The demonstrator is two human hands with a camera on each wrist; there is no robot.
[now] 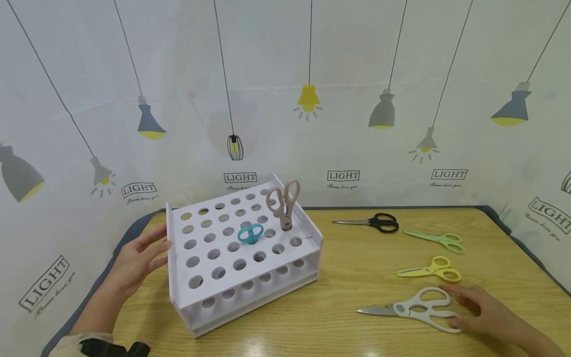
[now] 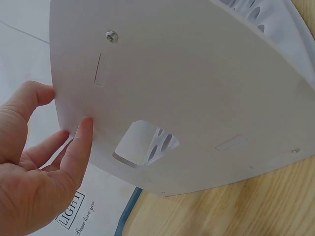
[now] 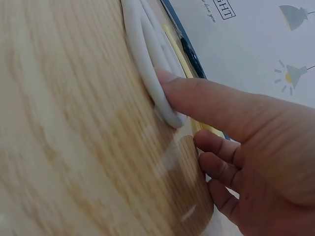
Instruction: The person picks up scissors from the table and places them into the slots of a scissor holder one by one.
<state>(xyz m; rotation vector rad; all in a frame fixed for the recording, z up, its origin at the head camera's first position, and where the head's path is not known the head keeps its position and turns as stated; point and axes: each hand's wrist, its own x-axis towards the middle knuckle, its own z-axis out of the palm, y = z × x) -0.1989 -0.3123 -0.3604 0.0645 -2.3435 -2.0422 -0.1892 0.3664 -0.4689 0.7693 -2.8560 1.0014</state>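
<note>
A white rack with rows of round holes stands on the table at an angle. My left hand is at its left side; in the left wrist view its fingertips touch the white side panel near the edge. Beige-pink scissors and small teal scissors stand in holes, handles up. At the right, white-handled scissors lie flat, blades pointing left. My right hand reaches their handles, the thumb touching the lower loop. The index finger is by the upper loop; its contact is unclear.
Beyond the white scissors lie yellow scissors, light green scissors and black-handled scissors, in a loose column on the wooden table. A pale lamp-patterned sheet rises behind the table.
</note>
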